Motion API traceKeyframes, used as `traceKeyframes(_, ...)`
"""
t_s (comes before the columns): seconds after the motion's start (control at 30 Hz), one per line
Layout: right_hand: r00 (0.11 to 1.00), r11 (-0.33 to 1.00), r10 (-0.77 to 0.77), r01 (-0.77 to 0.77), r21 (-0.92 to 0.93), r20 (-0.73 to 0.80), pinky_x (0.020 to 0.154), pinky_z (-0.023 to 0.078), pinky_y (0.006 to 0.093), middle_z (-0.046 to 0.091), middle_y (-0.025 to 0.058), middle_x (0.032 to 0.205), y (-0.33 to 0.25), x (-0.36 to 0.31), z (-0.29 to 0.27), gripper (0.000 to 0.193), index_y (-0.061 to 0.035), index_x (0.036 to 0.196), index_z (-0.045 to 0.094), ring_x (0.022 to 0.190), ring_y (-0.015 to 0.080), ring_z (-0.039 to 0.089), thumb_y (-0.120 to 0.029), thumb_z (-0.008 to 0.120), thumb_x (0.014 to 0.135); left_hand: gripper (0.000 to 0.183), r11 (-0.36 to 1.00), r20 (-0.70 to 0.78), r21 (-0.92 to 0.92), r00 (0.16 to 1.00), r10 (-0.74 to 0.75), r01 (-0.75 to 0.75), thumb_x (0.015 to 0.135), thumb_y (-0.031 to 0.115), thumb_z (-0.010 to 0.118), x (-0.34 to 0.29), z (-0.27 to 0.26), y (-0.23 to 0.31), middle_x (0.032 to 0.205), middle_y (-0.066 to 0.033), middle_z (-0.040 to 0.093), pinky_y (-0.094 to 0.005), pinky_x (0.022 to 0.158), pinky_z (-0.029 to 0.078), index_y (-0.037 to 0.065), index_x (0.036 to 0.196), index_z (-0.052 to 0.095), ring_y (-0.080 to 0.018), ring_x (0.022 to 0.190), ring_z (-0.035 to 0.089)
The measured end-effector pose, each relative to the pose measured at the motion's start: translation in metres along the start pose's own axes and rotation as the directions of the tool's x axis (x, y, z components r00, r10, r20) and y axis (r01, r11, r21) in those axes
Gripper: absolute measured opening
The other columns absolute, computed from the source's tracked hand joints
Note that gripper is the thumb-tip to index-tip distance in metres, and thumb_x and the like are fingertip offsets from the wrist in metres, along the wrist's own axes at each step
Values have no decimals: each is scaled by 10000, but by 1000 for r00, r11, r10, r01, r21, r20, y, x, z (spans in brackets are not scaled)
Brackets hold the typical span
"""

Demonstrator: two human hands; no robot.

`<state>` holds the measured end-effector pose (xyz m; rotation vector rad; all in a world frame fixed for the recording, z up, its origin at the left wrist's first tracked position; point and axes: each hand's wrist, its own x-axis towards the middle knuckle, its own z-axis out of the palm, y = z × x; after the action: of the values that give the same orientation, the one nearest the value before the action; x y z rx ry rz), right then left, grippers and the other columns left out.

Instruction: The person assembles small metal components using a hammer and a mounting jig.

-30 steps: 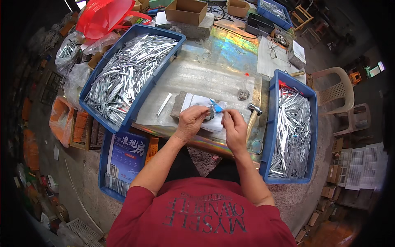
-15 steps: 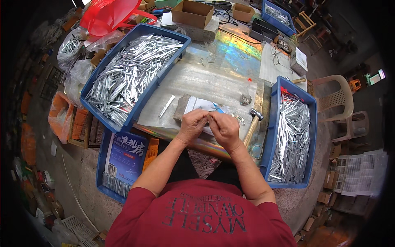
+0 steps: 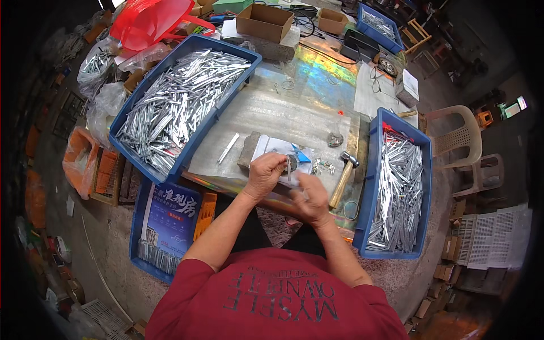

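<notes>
Pinched in my left hand [image 3: 266,175] is a thin metal strip [image 3: 289,166], upright over the near edge of the work table. Close beside it on the right, my right hand [image 3: 310,197] is smeared by motion, so its fingers do not read clearly. Just beyond both hands lies a stone block [image 3: 248,152] with white paper [image 3: 271,145] and a blue piece [image 3: 304,155] on it. Small metal bits [image 3: 323,166] are scattered to the right, next to a hammer [image 3: 343,179]. One pale strip [image 3: 228,148] lies alone on the left of the table.
Blue bins full of metal strips stand at left [image 3: 120,116] and right [image 3: 429,187]. A lower blue bin [image 3: 134,238] holds upright strips and a printed sheet. Cardboard boxes [image 3: 263,21] and a red bag [image 3: 148,24] are at the back. A plastic chair [image 3: 462,133] stands at right.
My hands were together at the fingertips. Now they are apart: the right has dropped slightly down and to the right, and the metal strip shows in my left hand.
</notes>
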<state>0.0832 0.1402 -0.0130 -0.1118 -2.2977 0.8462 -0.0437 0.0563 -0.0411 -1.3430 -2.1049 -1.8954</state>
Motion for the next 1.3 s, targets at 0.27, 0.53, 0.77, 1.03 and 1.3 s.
traceKeyframes(0.27,712,544,689,-630,-555,-133,707,395,437,457,237,881,44,-18,-44,488,11,1053,395,807,393,477,-169,613,655,71,999,4,-34,999,37,-37,692,40,594,3,-1,1,658,-89,552,-264,529,416,5,746,566,-204,586,538)
traceKeyframes(0.53,502,522,852,-829,200,-147,607,425,323,533,146,750,69,-34,-58,316,24,962,470,677,231,540,-70,541,669,93,997,-5,-63,1000,31,-31,671,40,603,2,0,2,666,-98,548,-281,542,419,7,747,560,-232,605,541)
traceKeyframes(0.77,650,358,720,-649,671,245,465,382,188,511,43,669,-25,3,-68,301,9,1074,439,545,76,486,-55,488,783,95,998,-7,-42,999,44,-44,665,21,600,1,-2,3,673,-98,552,-284,542,425,8,750,560,-236,609,543)
traceKeyframes(1.03,922,955,295,-292,-50,250,673,426,293,560,183,876,-56,27,-76,433,-2,1165,399,754,224,571,-40,529,754,69,1000,36,1,999,24,-24,676,-13,583,3,-3,5,680,-95,563,-255,539,425,-2,743,567,-202,604,551)
traceKeyframes(1.3,982,969,69,-25,-246,173,568,430,327,553,165,762,-66,34,-81,420,10,1117,438,619,267,550,5,534,709,75,997,-10,-25,997,76,-76,669,-5,589,2,0,5,679,-93,568,-263,554,432,8,740,572,-208,614,557)
